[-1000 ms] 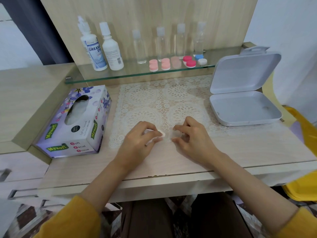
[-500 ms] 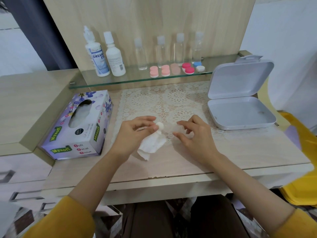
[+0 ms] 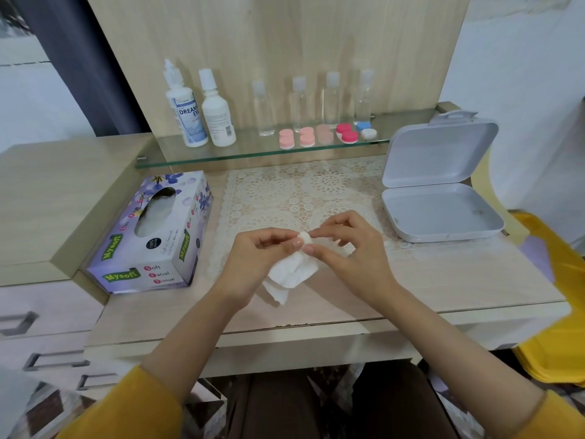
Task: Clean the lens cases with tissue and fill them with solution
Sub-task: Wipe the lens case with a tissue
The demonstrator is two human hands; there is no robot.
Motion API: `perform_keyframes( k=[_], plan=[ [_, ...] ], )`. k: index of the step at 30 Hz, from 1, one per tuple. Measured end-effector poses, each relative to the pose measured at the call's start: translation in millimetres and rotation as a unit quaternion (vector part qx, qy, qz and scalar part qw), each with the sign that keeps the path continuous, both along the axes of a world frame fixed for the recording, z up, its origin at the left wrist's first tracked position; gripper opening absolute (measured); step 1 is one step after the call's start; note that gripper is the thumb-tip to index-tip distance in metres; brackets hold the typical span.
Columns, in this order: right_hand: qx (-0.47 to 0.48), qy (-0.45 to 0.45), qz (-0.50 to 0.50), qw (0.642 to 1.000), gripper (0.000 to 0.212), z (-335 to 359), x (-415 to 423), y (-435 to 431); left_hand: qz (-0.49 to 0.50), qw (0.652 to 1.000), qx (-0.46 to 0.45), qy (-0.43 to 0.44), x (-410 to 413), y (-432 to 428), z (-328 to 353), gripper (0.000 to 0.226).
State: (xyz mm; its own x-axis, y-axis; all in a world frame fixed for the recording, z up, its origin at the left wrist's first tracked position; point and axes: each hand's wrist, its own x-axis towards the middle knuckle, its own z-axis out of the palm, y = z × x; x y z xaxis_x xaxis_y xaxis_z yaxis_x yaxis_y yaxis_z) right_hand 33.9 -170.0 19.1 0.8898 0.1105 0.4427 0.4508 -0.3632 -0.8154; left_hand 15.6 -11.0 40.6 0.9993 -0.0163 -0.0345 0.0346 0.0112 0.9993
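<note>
Both hands meet above the lace mat (image 3: 300, 191). My left hand (image 3: 259, 258) grips a crumpled white tissue (image 3: 291, 272), and its thumb presses the tissue's tip against a small white lens case piece (image 3: 305, 240). My right hand (image 3: 348, 248) pinches that piece between forefinger and thumb; most of it is hidden. Pink lens cases (image 3: 286, 139), a red one (image 3: 346, 133) and a blue and white one (image 3: 365, 129) lie on the glass shelf (image 3: 253, 153). Two white solution bottles (image 3: 186, 112) stand at the shelf's left.
A purple tissue box (image 3: 155, 236) lies left of the mat. An open grey hinged box (image 3: 440, 201) sits at the right. Several clear small bottles (image 3: 262, 109) stand behind the cases. A yellow object (image 3: 554, 312) is beyond the table's right edge.
Both hands lifted off the table and came together. The tissue now hangs from my left hand, and my right fingers have closed in on the white piece at its tip.
</note>
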Motion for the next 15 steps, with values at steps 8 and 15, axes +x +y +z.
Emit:
perform_keyframes(
  k=[8, 15],
  plan=[
    [0.043, -0.003, -0.002, 0.999, 0.022, 5.8, -6.2, 2.4, 0.050, 0.999, -0.011, -0.012, -1.1, -2.6, -3.1, 0.024],
    [0.038, -0.028, -0.020, 0.999, 0.026, 6.9, -0.4, -22.5, 0.072, 0.996, 0.030, -0.049, 1.1, 4.1, -5.7, 0.023]
  ],
)
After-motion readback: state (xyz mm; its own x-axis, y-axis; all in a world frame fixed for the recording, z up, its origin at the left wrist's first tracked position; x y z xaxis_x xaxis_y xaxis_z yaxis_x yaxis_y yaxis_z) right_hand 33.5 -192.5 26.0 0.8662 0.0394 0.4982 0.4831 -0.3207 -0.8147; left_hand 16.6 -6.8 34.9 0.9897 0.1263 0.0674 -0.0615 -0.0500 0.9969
